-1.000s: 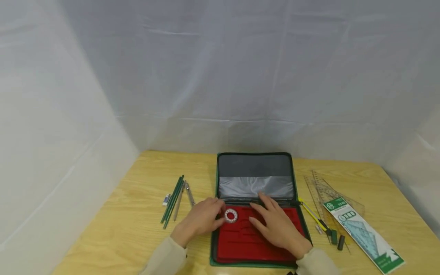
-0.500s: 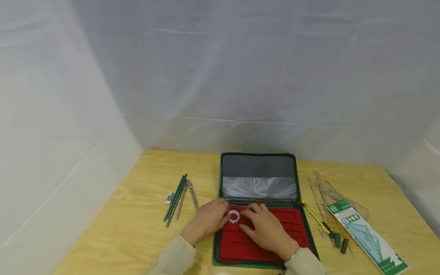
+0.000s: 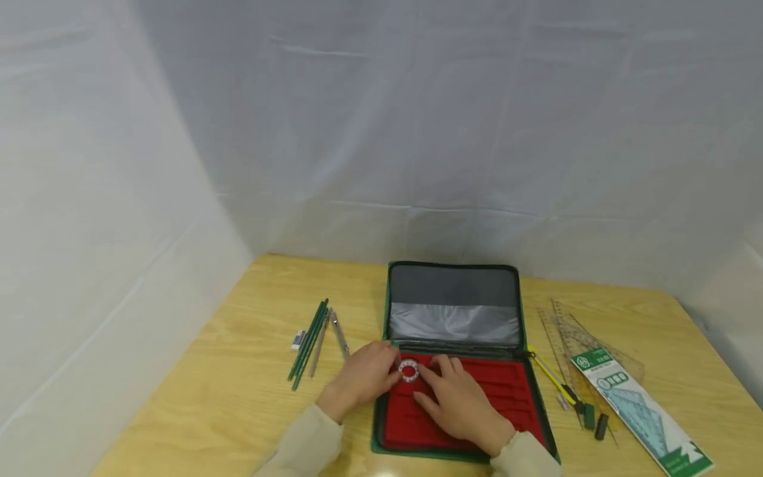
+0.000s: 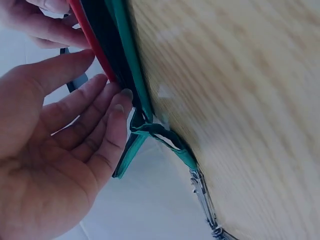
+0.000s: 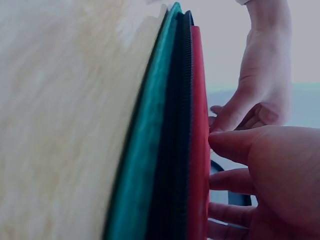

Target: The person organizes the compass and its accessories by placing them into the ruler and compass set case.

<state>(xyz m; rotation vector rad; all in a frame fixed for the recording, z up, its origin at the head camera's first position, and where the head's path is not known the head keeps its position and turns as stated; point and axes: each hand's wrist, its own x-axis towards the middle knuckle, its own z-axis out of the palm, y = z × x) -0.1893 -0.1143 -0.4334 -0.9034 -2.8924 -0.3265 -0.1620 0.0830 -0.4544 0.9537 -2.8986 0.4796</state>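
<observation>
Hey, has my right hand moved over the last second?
Yes: the right hand has moved left against the open case, closer to the white ring.

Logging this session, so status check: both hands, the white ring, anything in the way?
Left hand at white ring, left side; right hand at its right. Ring on red insert, near far left corner. No object seen atop it.

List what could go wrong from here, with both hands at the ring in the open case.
The white ring sits between the left hand and right hand, so an uneven push might leave it crooked on the red tray.
The metal compass lies just beyond the left hand and could get knocked.
The yellow cutter lies close beside the case; a careless right-hand move might brush it.
</observation>
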